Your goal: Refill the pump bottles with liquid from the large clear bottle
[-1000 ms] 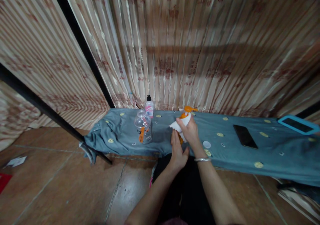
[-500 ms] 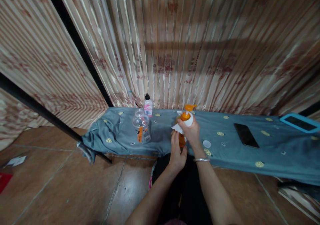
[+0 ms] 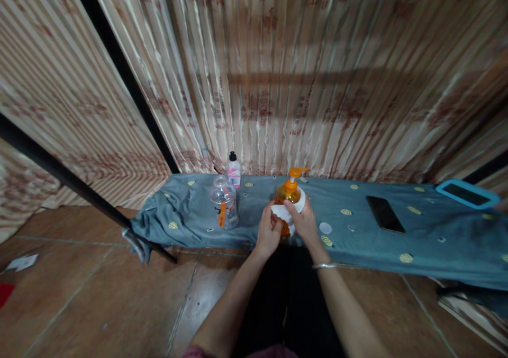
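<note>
Orange pump bottle (image 3: pixel 291 190), white cloth (image 3: pixel 281 212), striped curtain (image 3: pixel 262 56)

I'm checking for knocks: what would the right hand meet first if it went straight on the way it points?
The white wipe under the right hand, then likely the orange pump bottle against it; depth is hard to judge here.

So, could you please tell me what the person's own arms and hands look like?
Both the left hand and the right hand are ungloved, and the forearms are bare. A thin, silver-coloured bangle circles the right wrist; none shows on the left. A bit of dark reddish fabric, perhaps a sleeve edge, shows by the left elbow.
</note>
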A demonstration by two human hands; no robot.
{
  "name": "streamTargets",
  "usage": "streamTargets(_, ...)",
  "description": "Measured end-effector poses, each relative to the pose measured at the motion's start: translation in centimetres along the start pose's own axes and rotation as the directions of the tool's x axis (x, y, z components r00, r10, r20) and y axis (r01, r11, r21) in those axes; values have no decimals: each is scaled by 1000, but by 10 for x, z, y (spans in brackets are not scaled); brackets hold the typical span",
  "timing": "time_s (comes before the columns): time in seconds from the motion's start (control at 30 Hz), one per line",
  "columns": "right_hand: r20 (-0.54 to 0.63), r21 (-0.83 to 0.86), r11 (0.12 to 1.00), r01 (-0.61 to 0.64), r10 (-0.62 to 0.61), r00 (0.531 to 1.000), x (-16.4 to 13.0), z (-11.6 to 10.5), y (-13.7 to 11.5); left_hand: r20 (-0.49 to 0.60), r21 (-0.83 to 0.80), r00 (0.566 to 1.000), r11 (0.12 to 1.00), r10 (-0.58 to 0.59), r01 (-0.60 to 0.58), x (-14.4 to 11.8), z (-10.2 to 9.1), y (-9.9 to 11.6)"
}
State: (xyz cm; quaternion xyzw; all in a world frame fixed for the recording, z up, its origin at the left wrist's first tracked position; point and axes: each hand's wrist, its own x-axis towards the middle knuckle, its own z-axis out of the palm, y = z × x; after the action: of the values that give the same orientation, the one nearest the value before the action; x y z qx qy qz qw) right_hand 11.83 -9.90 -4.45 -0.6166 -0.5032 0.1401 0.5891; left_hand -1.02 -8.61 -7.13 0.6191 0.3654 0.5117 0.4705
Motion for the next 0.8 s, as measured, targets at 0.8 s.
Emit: streamTargets(0.8, -117, -50, 998, -23, 17, 993, 27, 26, -10, 8, 60, 999, 997, 38, -38, 10, 37, -34)
